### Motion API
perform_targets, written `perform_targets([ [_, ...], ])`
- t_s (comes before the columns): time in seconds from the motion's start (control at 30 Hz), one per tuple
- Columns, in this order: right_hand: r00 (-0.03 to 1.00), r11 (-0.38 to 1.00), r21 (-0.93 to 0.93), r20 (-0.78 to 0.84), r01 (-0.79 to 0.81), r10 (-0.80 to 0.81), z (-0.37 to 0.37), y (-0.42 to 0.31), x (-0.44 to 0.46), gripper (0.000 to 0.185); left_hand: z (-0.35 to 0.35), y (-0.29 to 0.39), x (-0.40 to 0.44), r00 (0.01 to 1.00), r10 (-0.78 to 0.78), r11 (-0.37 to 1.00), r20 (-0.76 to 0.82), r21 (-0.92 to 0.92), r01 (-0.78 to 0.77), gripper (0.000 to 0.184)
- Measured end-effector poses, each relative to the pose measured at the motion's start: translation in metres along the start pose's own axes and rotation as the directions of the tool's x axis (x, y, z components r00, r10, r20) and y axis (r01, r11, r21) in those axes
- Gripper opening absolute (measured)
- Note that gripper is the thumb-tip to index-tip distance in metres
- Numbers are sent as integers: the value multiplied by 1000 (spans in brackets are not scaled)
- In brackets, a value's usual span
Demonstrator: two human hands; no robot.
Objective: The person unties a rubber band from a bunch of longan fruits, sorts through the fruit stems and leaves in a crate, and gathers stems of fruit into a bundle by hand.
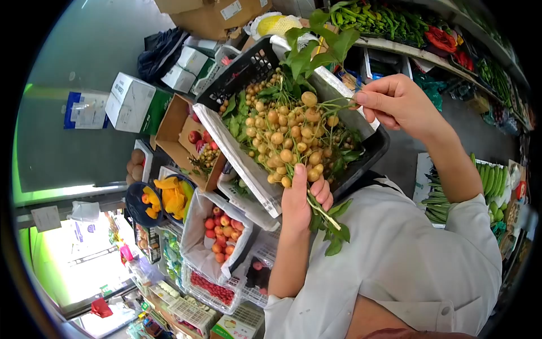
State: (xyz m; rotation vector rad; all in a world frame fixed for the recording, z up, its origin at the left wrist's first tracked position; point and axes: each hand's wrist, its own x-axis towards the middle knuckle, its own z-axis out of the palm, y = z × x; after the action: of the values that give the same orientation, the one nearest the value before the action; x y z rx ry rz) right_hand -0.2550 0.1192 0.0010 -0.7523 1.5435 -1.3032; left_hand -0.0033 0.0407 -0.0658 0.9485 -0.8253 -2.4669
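My left hand (304, 195) is closed around the stems of a bunch of small round yellow-brown fruit (282, 133), possibly wampee. The cut stem end and some leaves stick out below my fist. My right hand (395, 104) pinches a thin green twig at the upper right side of the bunch. A leafy sprig (324, 48) rises near those fingertips; whether it joins the pinched twig I cannot tell. Beneath the bunch is a black plastic crate (375, 158) with more fruit and leaves, so where the held bunch ends is unclear. White foam edging (237, 161) lines the crate.
A cardboard box (172, 127) with red fruit stands left of the crate. Below it are a lined box (189, 243) of apples, a tray of small red fruit (212, 291) and dark bowls (141, 209). Green peppers (389, 22) fill a shelf at the upper right.
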Motion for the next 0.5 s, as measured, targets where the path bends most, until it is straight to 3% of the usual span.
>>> perform_targets([
  [0.23,994,986,145,78,-88,77,9,30,8,26,-14,-11,4,999,-33,993,-33,-112,29,43],
  [0.3,993,983,157,87,-98,85,12,35,9,26,-14,-17,4,993,17,1000,-116,-8,-18,50],
  [0.4,993,985,135,64,-111,104,16,35,12,26,-15,-23,4,983,-5,1000,-184,2,6,48],
  [0.5,999,999,36,-41,-33,35,17,40,15,27,-30,-25,3,997,-7,990,-77,-139,-4,43],
])
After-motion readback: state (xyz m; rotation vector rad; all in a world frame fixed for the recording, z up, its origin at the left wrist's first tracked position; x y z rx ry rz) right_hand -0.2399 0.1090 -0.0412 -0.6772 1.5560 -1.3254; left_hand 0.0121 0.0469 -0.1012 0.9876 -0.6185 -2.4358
